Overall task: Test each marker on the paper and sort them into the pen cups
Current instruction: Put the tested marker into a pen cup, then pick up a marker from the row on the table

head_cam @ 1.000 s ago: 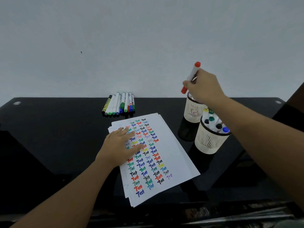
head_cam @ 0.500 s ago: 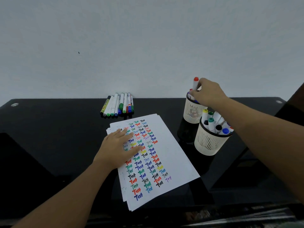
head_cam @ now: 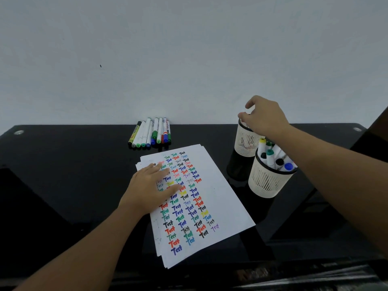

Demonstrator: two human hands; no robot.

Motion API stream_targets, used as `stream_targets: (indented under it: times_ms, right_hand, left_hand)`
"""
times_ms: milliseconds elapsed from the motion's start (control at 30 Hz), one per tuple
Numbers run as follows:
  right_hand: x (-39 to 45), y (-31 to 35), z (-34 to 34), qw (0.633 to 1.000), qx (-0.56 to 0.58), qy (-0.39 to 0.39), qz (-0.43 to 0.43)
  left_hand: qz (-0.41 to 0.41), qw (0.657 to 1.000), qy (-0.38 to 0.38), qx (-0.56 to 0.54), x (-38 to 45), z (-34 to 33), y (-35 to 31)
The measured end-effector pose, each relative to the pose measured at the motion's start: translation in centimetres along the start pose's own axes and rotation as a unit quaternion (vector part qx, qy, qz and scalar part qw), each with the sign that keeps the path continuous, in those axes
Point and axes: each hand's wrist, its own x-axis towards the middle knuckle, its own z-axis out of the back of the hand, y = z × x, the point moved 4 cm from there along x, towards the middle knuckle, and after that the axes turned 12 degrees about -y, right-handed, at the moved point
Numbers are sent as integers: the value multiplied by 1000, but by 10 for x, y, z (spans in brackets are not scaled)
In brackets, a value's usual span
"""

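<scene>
Hovering right hand (head_cam: 265,118) over far cup (head_cam: 246,141)

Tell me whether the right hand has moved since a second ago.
Yes. The right hand dropped toward the far pen cup, its fingers now at the rim.

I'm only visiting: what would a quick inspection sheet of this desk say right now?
Surface: glossy black desk.
Job's things: paper stack covered in coloured test words; row of markers at the back; far pen cup; near pen cup holding several markers.
Clutter: nothing seen.
Hands: left hand flat on the paper; right hand over the far cup, its grip unclear.
Cables: nothing seen.
Surroundings: plain pale wall.
</scene>
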Motion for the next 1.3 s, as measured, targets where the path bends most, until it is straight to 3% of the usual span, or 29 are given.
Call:
stream_targets:
  times_ms: [133, 300, 433, 833, 1300]
  right_hand:
    - [-8, 32, -6, 997, 17, 10, 71]
    - [-27, 84, -45, 967, -54, 155, 196]
    - [-42, 105, -86, 950, -61, 216, 219]
    - [-38, 108, -202, 961, -26, 192, 199]
    - [-22, 101, -227, 954, -58, 168, 243]
  left_hand:
    - [17, 1000, -18, -3, -2, 3, 2]
    - [43, 999, -5, -7, -1, 5, 0]
    - [46, 999, -3, -9, 0, 3, 3]
    - [24, 999, -41, -13, 2, -3, 7]
    - [23, 999, -33, -17, 1, 0, 3]
